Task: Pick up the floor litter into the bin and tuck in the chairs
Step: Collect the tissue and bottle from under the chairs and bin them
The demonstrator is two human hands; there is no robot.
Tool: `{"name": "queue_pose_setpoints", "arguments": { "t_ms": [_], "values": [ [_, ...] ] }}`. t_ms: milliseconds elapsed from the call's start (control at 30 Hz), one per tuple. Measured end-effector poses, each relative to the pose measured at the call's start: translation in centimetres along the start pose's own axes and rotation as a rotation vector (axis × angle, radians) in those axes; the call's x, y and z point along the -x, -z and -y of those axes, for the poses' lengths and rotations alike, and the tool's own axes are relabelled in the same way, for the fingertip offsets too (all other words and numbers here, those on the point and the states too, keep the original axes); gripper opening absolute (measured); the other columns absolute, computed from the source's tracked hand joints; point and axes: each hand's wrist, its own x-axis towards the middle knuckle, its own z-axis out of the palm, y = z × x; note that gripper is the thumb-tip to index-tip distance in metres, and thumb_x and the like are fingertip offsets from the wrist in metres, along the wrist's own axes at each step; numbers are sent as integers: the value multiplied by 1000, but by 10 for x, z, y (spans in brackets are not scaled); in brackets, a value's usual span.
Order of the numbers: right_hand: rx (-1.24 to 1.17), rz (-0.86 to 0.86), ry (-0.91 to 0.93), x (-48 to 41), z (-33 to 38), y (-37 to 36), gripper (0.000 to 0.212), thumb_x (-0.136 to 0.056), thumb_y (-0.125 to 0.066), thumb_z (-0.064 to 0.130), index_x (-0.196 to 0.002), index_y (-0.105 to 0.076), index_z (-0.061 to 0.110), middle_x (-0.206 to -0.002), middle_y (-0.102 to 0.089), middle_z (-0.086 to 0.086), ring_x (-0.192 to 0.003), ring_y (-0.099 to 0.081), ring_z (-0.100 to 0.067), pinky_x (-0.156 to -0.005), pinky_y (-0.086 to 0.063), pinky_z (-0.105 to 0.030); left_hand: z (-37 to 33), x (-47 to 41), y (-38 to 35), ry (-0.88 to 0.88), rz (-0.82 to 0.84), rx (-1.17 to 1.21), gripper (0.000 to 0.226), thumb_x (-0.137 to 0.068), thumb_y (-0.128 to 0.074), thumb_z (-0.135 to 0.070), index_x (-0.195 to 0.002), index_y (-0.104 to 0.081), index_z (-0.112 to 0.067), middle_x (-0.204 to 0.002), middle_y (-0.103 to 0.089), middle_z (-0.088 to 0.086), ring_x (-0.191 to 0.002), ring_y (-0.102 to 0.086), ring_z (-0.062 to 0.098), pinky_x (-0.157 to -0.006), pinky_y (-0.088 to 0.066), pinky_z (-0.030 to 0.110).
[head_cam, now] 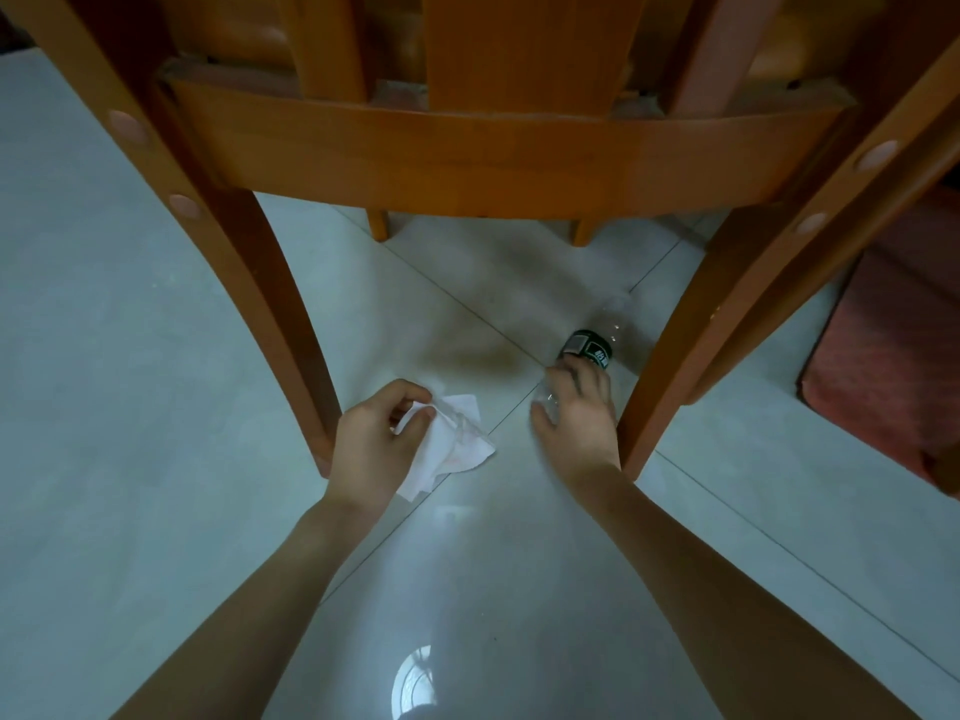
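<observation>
A crumpled white tissue (457, 444) lies on the pale tiled floor between the chair's back legs. My left hand (376, 441) pinches its upper left corner with thumb and fingers. A clear plastic bottle with a dark green label (592, 348) lies on its side on the floor to the right. My right hand (576, 410) wraps over the bottle's near end, hiding that part. The wooden chair (467, 153) stands right in front of me, its seat rail above both hands.
The chair's left back leg (291, 324) and right back leg (685, 366) flank my hands closely. A reddish cushion or stool (883, 366) sits on the floor at the right. Glossy tiles (130, 407) stretch to the left and toward me.
</observation>
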Motion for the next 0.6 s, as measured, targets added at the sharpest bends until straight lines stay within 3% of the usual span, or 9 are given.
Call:
{"name": "queue_pose_setpoints", "arguments": {
  "t_ms": [133,200,300,367,467,600],
  "values": [
    [-99,-74,54,22,5,-4,29,-83,-70,24,-108,-63,10,-120,-56,-9,-116,-44,-26,-96,-44,-43,-1,5,0,-12,-15,-42,12,-85,-64,-1,-86,-68,-12,-78,-66,-12,-78,-60,-1,-64,-41,5],
    [-160,-79,6,32,9,-6,27,-80,-73,23,-102,-62,12,-116,-53,-7,-114,-45,-24,-94,-47,-44,0,9,0,-9,-14,-66,12,-85,-65,-2,-87,-68,-13,-78,-66,-11,-79,-60,-1,-63,-41,5],
    [-277,-18,-182,45,13,-5,52,-75,-75,19,-121,-51,19,-125,-43,-6,-117,-43,-24,-98,-47,-38,3,15,0,5,-14,-85,11,-85,-66,-2,-88,-69,-13,-80,-67,-8,-80,-59,-1,-64,-40,5],
    [-306,54,-280,56,12,-2,68,-74,-74,20,-135,-41,22,-126,-49,-6,-111,-49,-22,-94,-50,-39,2,25,0,19,-14,-91,11,-84,-66,-2,-88,-69,-13,-80,-67,-8,-80,-59,-2,-65,-41,5],
    [-297,153,-312,85,8,7,68,-76,-72,27,-136,-40,21,-117,-59,-5,-100,-58,-23,-81,-56,-41,-2,53,3,97,-7,-87,13,-82,-67,-2,-88,-70,-13,-78,-66,-10,-74,-59,-4,-63,-40,7],
    [-355,177,-426,140,17,30,61,-73,-78,29,-126,-51,16,-111,-63,-3,-95,-60,-18,-71,-45,-17,-14,108,12,259,45,-92,10,-82,-65,-11,-88,-69,-18,-78,-68,-10,-74,-60,1,-63,-40,8]
  ]
}}
